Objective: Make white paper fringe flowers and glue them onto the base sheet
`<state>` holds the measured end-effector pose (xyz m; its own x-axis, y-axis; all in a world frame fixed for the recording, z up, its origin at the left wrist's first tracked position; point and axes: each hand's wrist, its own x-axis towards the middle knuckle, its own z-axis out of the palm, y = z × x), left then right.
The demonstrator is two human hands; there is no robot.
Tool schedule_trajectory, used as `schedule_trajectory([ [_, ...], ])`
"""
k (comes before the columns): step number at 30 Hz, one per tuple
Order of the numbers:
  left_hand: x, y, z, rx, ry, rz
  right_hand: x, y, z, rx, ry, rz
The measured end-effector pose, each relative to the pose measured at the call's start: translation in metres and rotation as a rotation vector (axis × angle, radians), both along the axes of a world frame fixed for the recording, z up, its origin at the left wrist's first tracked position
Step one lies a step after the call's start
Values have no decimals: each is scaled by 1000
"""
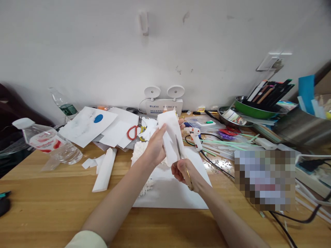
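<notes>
My left hand (156, 147) is closed on a long white paper piece (168, 132), raised above the table with the thumb on its near face. My right hand (186, 173) grips a pair of scissors (178, 147), whose blades point up along the right part of the paper. Whether the blades are parted is hard to make out. Beneath both hands lies a white sheet (176, 198), with small white paper scraps (147, 187) heaped at its left side. Another pair of scissors, with red and yellow handles (132, 132), rests behind my left hand.
A water bottle (51, 141) stands at left near paper sheets (86, 125) and a folded white strip (104, 170). To the right are a glue gun (195, 137), thin plastic sticks (217, 148), cables and a green bowl of markers (254, 108). A wall closes off the back.
</notes>
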<state>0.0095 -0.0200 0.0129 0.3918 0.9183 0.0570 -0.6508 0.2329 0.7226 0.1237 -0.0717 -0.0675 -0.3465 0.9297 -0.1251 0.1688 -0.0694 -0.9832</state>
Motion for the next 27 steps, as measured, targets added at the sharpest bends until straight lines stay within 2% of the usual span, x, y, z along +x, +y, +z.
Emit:
schedule_trajectory([
  [17,-1,-1,5,-28,-31,-4,-4,1,-5,-104,35,-76],
  [27,-2,1,3,-15,-22,-13,-6,1,3,-176,64,-46],
])
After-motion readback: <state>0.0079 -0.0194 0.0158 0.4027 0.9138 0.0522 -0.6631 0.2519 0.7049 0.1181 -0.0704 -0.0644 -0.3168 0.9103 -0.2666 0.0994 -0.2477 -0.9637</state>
